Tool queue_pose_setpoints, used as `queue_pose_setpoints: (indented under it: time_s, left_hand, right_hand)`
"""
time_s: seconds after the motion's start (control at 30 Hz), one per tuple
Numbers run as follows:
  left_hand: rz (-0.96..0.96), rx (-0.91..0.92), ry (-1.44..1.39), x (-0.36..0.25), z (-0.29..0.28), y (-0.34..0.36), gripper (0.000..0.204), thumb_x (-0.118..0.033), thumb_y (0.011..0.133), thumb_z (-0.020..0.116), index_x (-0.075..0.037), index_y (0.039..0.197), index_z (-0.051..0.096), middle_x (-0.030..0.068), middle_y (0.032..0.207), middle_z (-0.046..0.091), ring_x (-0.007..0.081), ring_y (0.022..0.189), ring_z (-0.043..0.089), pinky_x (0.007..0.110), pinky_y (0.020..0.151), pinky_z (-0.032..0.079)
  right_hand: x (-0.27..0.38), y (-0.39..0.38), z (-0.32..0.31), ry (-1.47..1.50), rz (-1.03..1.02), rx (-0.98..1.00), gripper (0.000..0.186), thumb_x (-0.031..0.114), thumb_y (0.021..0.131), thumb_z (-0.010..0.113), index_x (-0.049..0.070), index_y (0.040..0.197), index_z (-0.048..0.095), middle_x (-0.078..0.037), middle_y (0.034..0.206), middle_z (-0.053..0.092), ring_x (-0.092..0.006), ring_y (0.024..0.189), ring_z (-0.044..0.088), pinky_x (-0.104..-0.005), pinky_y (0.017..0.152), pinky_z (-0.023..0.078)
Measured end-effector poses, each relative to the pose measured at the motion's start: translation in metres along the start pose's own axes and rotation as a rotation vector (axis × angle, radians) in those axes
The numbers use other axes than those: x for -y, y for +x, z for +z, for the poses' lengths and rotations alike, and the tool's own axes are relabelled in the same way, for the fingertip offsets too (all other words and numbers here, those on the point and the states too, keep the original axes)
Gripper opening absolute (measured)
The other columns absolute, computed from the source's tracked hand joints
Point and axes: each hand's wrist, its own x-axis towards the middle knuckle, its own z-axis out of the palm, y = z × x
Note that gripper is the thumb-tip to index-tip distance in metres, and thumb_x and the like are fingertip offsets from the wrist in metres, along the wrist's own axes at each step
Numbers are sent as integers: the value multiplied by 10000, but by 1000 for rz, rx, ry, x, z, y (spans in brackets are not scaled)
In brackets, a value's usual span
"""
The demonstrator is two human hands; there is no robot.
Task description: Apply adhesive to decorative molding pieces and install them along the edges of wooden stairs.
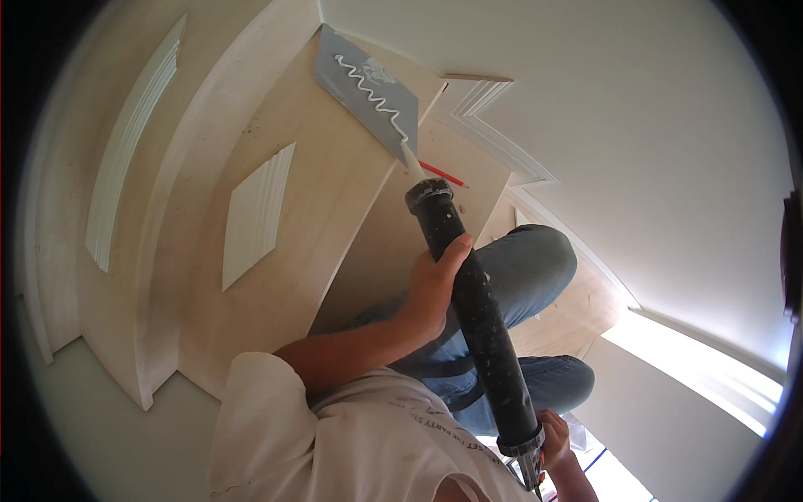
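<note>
A long black caulking gun point(478, 322) runs slantwise across the view in front of my body. My left hand point(437, 283) is wrapped round its barrel, thumb on top. At the rear end my right hand point(554, 439) is closed round the handle, which is mostly hidden. The pale nozzle point(411, 161) reaches the lower right end of a flat grey board point(355, 90) with slanted ends. A zigzag bead of white paste point(374, 100) runs along this board and ends at the nozzle tip. A white smear lies beside the bead.
The board lies on a pale wooden stair tread point(276, 125). A red pencil point(443, 172) is just right of the nozzle. White moulded trim pieces point(258, 219) point(138, 146) lie on treads to the left. More trim point(493, 125) stands along the white wall point(602, 100). My bent knees point(527, 268) are beside the gun.
</note>
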Motion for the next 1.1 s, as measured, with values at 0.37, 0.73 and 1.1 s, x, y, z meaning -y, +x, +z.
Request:
queue_pose_setpoints:
  time_s: [0.37,0.73,1.1]
  left_hand:
    - [5,-13,-52,-10,3,-12,414,-420,937,636,-20,976,539,136,743,632,212,607,641,347,586,553]
    - [34,29,-27,-30,5,-3,444,-459,957,582,-18,974,530,132,766,610,219,661,640,363,617,556]
    - [130,12,-273,-45,21,24,357,-341,932,678,-5,928,559,87,710,602,186,580,626,327,559,538]
  right_hand:
    - [43,28,-52,-5,108,487,928,472,585,889,-110,1237,575,-290,1204,593,-445,1126,611,-493,949,507]
    - [36,47,-58,-87,72,544,986,593,599,871,-147,1178,576,-297,1185,590,-459,1129,617,-497,964,523]
    - [18,79,-78,-62,-109,392,914,535,565,921,-124,1126,629,-254,1115,640,-406,1069,652,-487,942,536]
